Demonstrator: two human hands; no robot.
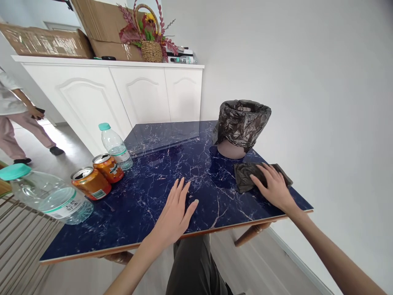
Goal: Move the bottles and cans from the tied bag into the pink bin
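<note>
My left hand lies flat on the dark blue marbled table, fingers stretched out and holding nothing. My right hand rests with spread fingers on a folded dark plastic bag near the table's right edge. Just behind that bag stands a small bin lined with a dark plastic bag.
Two opened orange cans and two water bottles with teal caps stand at the table's left. A white cabinet behind carries cardboard boxes and a flower basket. Another person walks at far left.
</note>
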